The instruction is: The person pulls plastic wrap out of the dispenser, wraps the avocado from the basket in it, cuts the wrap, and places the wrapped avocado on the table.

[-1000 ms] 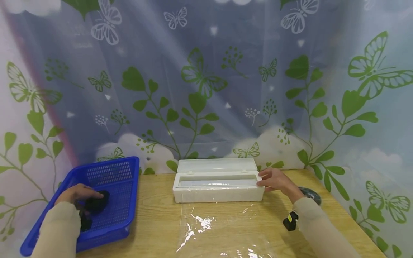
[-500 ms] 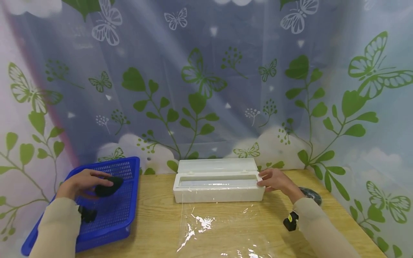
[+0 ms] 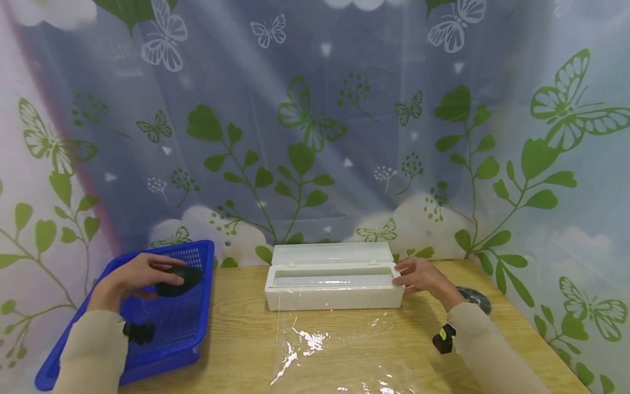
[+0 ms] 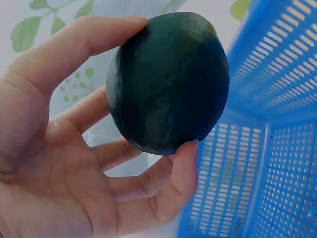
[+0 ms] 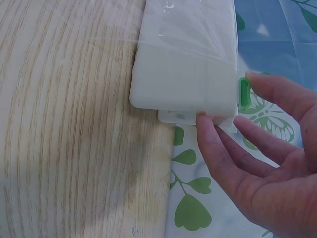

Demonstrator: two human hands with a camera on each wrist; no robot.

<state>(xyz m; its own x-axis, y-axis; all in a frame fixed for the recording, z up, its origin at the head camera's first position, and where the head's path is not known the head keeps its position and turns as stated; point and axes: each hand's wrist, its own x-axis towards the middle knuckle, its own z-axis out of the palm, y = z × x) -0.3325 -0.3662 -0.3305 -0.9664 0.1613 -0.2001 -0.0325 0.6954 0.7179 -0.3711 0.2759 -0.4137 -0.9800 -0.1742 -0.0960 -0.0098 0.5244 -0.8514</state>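
Observation:
My left hand (image 3: pixel 139 276) holds a dark green, smooth, rounded object (image 4: pixel 168 82) between thumb and curled fingers, above the blue basket (image 3: pixel 195 328). Its exact kind is unclear. My right hand (image 3: pixel 420 275) touches the right end of a white cling film dispenser (image 3: pixel 334 300) with its fingertips. That dispenser's lid (image 3: pixel 332 253) stands up behind it. From its front, clear cling film (image 3: pixel 339 350) lies spread over the table. In the right wrist view, the fingertips (image 5: pixel 203 121) touch the dispenser's end, near a small green part (image 5: pixel 244 93).
A dark, shiny, rounded object (image 3: pixel 474 298) lies on the wooden table (image 3: pixel 236 328), partly behind my right wrist. Each wrist bears a small black device (image 3: pixel 444 338). A curtain (image 3: pixel 315 191) with leaves and butterflies hangs directly behind the table.
My left hand has lifted the dark green object from the basket floor and moved it up and to the right. My right hand and the dispenser have stayed in place.

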